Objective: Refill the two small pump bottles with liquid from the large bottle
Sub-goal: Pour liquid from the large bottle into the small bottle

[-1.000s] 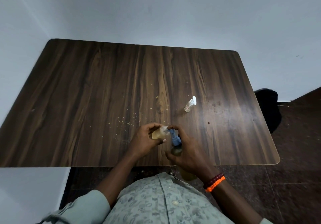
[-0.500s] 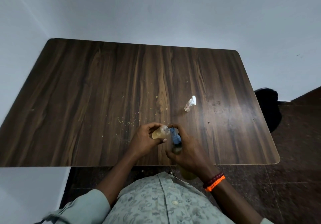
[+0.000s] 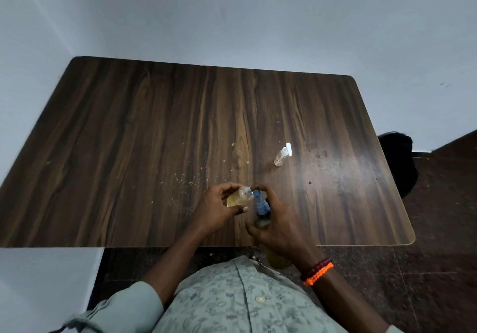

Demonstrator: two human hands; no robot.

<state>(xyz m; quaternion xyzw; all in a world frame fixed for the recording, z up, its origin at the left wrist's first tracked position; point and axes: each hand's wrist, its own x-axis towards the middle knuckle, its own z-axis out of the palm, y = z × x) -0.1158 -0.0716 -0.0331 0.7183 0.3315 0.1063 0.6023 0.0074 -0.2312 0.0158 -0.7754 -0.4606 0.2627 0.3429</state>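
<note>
My left hand (image 3: 216,210) grips a small clear bottle (image 3: 238,197) holding yellowish liquid, tilted with its open neck toward the right. My right hand (image 3: 280,225) grips the large bottle (image 3: 262,222) by its neck, with a fingertip on top of its blue pump head (image 3: 259,201). The blue nozzle meets the small bottle's mouth. The large bottle's lower body (image 3: 278,261) shows below my right wrist, past the table's front edge. A second small clear bottle (image 3: 281,155) with a white pump top stands apart on the table, farther back and to the right.
The dark wooden table (image 3: 129,139) carries scattered yellowish crumbs (image 3: 185,180) left of my hands. Pale walls border its far and left sides. A black object (image 3: 398,162) sits on the floor beyond the table's right edge. Orange and dark red bracelets circle my right wrist.
</note>
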